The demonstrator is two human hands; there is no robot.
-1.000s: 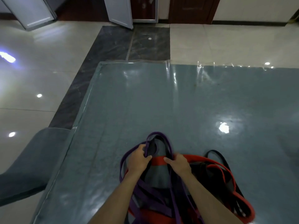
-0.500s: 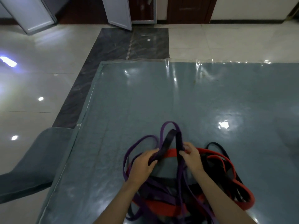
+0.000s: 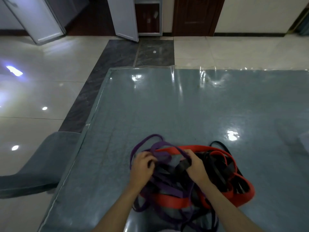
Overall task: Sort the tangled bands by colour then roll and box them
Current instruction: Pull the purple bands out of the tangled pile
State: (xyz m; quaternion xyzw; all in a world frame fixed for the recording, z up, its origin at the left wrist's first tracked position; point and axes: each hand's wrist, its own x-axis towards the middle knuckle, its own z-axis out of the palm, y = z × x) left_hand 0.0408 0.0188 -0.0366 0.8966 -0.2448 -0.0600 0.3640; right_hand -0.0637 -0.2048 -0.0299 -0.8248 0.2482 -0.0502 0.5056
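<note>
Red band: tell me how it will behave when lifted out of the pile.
The red band is probably floppy: it lies in loose curves. Purple bands and black bands cross it, so it will likely snag and drag them.

We see left hand [image 3: 142, 166] gripping purple band [image 3: 161, 155], right hand [image 3: 194, 164] gripping black band [image 3: 184, 164], tangle on table [image 3: 150, 106].

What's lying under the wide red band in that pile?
Under the red band, purple bands and black bands cross the table; how they knot beneath is hidden.
</note>
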